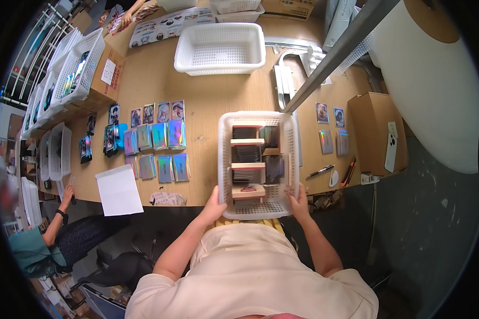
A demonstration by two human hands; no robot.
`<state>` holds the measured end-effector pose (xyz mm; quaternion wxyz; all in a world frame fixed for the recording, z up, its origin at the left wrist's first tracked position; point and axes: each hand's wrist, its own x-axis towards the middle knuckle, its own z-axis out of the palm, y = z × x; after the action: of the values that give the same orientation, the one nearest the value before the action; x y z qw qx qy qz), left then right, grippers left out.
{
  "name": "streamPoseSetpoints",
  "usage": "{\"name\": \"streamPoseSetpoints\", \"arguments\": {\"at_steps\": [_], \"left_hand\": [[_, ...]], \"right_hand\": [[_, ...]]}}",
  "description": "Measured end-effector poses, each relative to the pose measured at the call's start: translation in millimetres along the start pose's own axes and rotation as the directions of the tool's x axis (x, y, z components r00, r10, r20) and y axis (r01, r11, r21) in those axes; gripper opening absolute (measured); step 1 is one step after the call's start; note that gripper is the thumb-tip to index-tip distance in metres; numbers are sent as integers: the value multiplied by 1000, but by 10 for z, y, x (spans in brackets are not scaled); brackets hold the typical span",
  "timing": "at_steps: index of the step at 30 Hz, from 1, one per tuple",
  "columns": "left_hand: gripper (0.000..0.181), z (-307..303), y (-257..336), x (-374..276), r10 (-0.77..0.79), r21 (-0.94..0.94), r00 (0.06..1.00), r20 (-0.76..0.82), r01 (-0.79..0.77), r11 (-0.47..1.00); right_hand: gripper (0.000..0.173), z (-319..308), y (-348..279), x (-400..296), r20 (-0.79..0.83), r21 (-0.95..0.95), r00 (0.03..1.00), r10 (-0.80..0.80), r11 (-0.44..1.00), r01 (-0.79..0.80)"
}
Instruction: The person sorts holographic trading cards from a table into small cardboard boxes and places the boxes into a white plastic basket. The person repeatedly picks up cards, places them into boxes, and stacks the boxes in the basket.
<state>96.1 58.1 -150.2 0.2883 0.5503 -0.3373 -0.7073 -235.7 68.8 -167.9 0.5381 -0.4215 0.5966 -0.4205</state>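
Observation:
Between my two hands is a white perforated plastic basket [225,159], its near end close to my body and its far end over the wooden table. My left hand [213,206] grips the left side near the front corner. On the opposite side, my right hand [299,202] holds the wall, its fingers partly hidden by the basket. Inside stand several open boxes [247,165] packed with dark cards, in a left column. To their right lie more dark stacks [274,169], slightly blurred.
Holographic card packs [159,135] lie in rows left of the basket, beside a white paper sheet [119,190]. Another white basket [219,50] stands farther back. A metal post [335,60] slants across the right, near a cardboard box [377,135]. Co-workers' hands [68,195] appear left and at the back.

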Motion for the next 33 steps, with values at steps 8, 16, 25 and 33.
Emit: {"name": "streamPoseSetpoints", "arguments": {"at_steps": [8, 16, 25, 33], "left_hand": [[61, -504, 250, 43, 34, -167, 992, -123, -55, 984], [41, -421, 874, 762, 91, -410, 994, -55, -106, 906], [30, -202, 639, 1082, 85, -438, 927, -365, -252, 863], [17, 196, 241, 442, -344, -236, 939, 2, 335, 912]], "right_hand": [[51, 733, -155, 536, -67, -50, 994, -90, 995, 87], [54, 535, -234, 1449, -186, -43, 973, -140, 990, 134], [39, 536, -484, 1590, -293, 146, 951, -99, 978, 147], [7, 194, -278, -150, -728, -424, 537, -426, 896, 134]]}}
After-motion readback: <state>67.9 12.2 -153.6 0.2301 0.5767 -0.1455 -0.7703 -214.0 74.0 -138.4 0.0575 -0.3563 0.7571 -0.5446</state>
